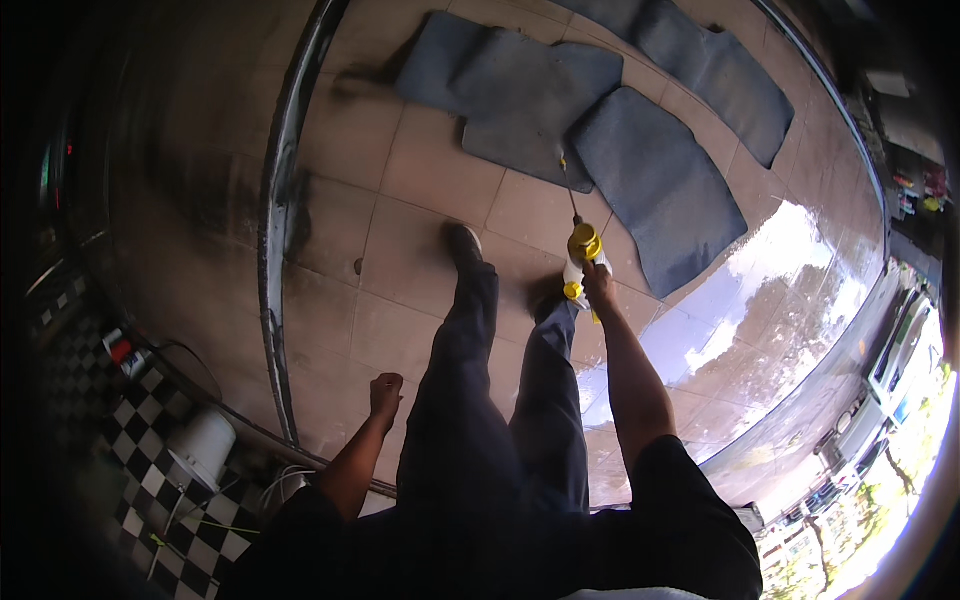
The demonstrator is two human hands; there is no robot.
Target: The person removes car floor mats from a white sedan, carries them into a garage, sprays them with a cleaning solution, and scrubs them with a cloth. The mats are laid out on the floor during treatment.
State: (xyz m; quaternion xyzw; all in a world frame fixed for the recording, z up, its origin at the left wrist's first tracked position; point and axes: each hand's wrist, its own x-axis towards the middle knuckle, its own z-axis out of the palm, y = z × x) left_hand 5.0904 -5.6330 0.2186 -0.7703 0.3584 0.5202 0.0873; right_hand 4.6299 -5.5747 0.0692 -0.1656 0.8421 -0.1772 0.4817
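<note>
My right hand [599,284] is closed round the handle of a pump sprayer [586,242] with a yellow top and a whitish translucent tank. From its top a thin wand with a yellow tip [562,162] reaches forward, over the near edge of a dark grey car floor mat [530,110]. A second floor mat [660,180] lies just right of the wand, overlapping the first. Well away from the mats, my left hand [386,390] hangs low on the left, its fingers curled in; I see nothing in them.
Another dark mat [715,70] lies farther back on the tiled floor [420,170]. A dark metal rail [275,220] runs along the left. Beyond it are a white bucket [204,447] and black-and-white checked tiles [140,470]. Wet, shiny floor [740,300] spreads at right; parked cars stand outside.
</note>
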